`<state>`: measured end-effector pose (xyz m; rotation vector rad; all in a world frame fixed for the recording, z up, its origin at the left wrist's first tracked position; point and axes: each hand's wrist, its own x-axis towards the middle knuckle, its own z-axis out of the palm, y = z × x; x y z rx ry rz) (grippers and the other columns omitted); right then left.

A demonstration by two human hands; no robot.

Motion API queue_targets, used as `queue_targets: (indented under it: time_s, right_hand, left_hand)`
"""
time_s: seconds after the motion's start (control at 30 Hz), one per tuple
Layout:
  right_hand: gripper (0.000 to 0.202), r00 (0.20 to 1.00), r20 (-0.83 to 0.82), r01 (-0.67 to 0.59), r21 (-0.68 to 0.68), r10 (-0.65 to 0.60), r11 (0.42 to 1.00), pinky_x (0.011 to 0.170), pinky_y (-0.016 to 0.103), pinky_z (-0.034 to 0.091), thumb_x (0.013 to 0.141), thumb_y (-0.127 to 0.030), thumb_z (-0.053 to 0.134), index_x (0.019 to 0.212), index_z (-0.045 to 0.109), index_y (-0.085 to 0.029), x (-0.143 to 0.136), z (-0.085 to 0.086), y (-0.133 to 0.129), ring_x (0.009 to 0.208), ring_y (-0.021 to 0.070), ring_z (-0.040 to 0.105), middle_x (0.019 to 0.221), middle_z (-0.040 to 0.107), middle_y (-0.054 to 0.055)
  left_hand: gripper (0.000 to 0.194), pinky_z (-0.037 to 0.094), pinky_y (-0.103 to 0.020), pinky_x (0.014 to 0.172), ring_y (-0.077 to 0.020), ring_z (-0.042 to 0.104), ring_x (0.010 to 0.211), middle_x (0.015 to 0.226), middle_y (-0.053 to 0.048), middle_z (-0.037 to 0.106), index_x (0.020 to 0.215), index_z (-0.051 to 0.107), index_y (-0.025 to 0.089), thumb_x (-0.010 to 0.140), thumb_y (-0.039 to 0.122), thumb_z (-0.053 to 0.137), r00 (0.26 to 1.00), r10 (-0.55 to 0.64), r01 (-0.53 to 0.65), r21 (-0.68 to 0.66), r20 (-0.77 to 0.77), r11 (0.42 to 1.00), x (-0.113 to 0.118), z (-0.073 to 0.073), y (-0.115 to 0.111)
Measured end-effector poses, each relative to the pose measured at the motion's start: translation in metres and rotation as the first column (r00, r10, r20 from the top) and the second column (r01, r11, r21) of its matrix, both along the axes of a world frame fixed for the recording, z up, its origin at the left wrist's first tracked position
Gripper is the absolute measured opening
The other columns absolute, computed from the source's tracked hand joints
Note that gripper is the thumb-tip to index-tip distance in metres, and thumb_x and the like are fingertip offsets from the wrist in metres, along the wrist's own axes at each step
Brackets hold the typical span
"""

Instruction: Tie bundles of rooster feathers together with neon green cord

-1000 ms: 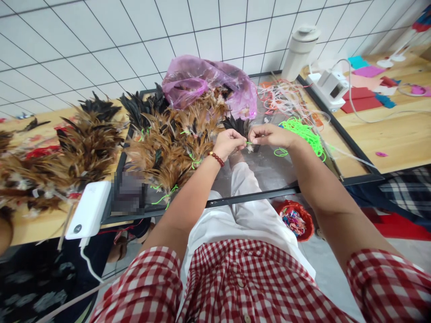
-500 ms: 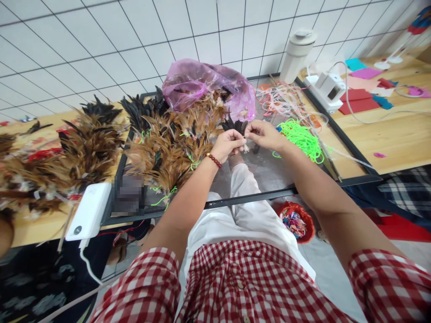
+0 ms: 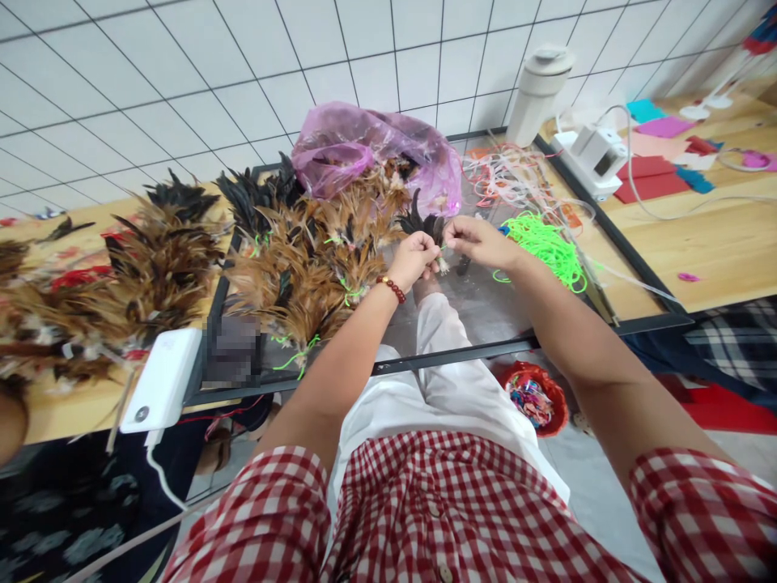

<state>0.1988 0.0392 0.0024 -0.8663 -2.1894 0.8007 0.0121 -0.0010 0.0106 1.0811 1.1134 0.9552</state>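
A white tiled wall (image 3: 418, 48) rises behind a wooden table (image 3: 734, 259), where a worker in a red-and-white checked shirt (image 3: 425, 502) leans over a black-framed clear panel (image 3: 491, 312). Brown feather bundles (image 3: 316, 235), several tied with green string, cover the panel's left half, while another feather pile (image 3: 170, 263) lies on the table to its left. A purple plastic bag (image 3: 364, 142) slumps at the back of the panel, over some of the feathers. A tangle of clear and orange strips (image 3: 498, 178) lies to its right, near a white bottle (image 3: 537, 97). A white power bank (image 3: 161, 376) rests at the table's front left; a red basket (image 3: 559, 405) of colorful scraps sits below the panel.

At center, the left hand (image 3: 416, 257), a beaded bracelet (image 3: 394, 290) at its wrist, pinches a dark feather bunch (image 3: 422, 223) near its pale quill ends, the feathers pointing toward the wall. The right hand (image 3: 477, 241) hovers just beside the bunch, thumb and forefinger drawn into a narrow pinch; whether they grip the bit of green string there cannot be told. A bright green string pile (image 3: 546, 251) lies to its right.
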Motion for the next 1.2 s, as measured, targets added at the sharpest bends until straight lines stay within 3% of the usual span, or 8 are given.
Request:
queue_targets:
  time_s: [0.27, 0.6, 0.73, 0.83, 0.97, 1.1, 1.2]
  right_hand:
    - [0.019, 0.981, -0.031, -0.195, -0.219, 0.193, 0.956, 0.072, 0.028, 0.039, 0.085, -0.035, 0.069, 0.081, 0.060, -0.018, 0.008, 0.011, -0.004, 0.074, 0.0144, 0.049, 0.077, 0.058, 0.000]
    - [0.021, 0.963, 0.103, -0.201, -0.334, 0.248, 0.921, 0.072, 0.029, 0.041, 0.081, -0.036, 0.071, 0.076, 0.064, -0.017, 0.022, 0.022, -0.004, 0.073, 0.0140, 0.052, 0.074, 0.060, 0.000]
    - [0.022, 0.988, 0.026, -0.139, -0.288, 0.153, 0.948, 0.073, 0.031, 0.044, 0.078, -0.039, 0.077, 0.079, 0.068, -0.018, 0.016, 0.018, -0.006, 0.075, 0.0156, 0.056, 0.079, 0.066, 0.003]
    - [0.018, 0.994, -0.112, -0.025, -0.211, 0.001, 0.977, 0.074, 0.031, 0.046, 0.078, -0.034, 0.076, 0.081, 0.068, -0.018, 0.005, 0.007, -0.004, 0.076, 0.0160, 0.057, 0.082, 0.068, 0.004]
    - [0.016, 0.973, -0.220, -0.004, -0.310, -0.067, 0.951, 0.070, 0.029, 0.048, 0.074, -0.028, 0.074, 0.083, 0.065, -0.019, -0.008, -0.006, 0.000, 0.071, 0.0140, 0.056, 0.077, 0.067, 0.001]
    - [0.017, 0.969, -0.240, -0.043, -0.364, -0.049, 0.931, 0.069, 0.028, 0.048, 0.069, -0.026, 0.075, 0.082, 0.066, -0.019, -0.010, -0.009, 0.001, 0.070, 0.0137, 0.057, 0.076, 0.069, 0.001]
    - [0.018, 0.978, -0.204, -0.033, -0.362, -0.044, 0.932, 0.068, 0.028, 0.046, 0.069, -0.030, 0.073, 0.081, 0.069, -0.018, -0.009, -0.008, 0.001, 0.069, 0.0132, 0.057, 0.074, 0.069, 0.001]
  left_hand:
    - [0.027, 0.039, -0.017, 0.044, -0.0069, 0.057, 0.044, 0.053, 0.003, 0.063, 0.064, 0.053, 0.016, 0.075, 0.001, 0.073, 0.999, 0.017, -0.017, -0.007, -0.032, 1.000, -0.002, -0.004, 0.004]
    - [0.028, 0.047, -0.019, 0.049, -0.0078, 0.060, 0.050, 0.057, 0.002, 0.066, 0.066, 0.055, 0.015, 0.065, -0.002, 0.078, 0.999, -0.026, 0.028, 0.041, -0.045, 0.999, -0.003, -0.005, 0.002]
    - [0.027, 0.046, -0.017, 0.052, -0.0047, 0.055, 0.051, 0.058, 0.007, 0.060, 0.071, 0.055, 0.015, 0.065, -0.007, 0.070, 0.991, -0.092, 0.105, 0.137, -0.102, 0.985, 0.000, -0.009, 0.000]
    - [0.030, 0.046, -0.016, 0.057, -0.0035, 0.056, 0.054, 0.062, 0.008, 0.060, 0.077, 0.054, 0.017, 0.066, -0.008, 0.066, 0.982, -0.134, 0.161, 0.227, -0.132, 0.960, 0.001, -0.013, 0.000]
    - [0.030, 0.045, -0.016, 0.060, -0.0033, 0.056, 0.056, 0.065, 0.008, 0.060, 0.080, 0.051, 0.019, 0.067, -0.005, 0.065, 0.978, -0.074, 0.142, 0.366, -0.195, 0.920, 0.000, -0.021, 0.004]
    - [0.028, 0.049, -0.020, 0.067, -0.0071, 0.063, 0.066, 0.075, 0.005, 0.068, 0.084, 0.053, 0.020, 0.070, -0.001, 0.066, 0.945, 0.047, 0.154, 0.568, -0.324, 0.809, -0.006, -0.027, 0.007]
    - [0.025, 0.051, -0.024, 0.072, -0.0109, 0.066, 0.072, 0.081, 0.002, 0.071, 0.087, 0.056, 0.021, 0.073, 0.003, 0.067, 0.874, 0.178, 0.195, 0.662, -0.453, 0.724, -0.010, -0.027, 0.007]
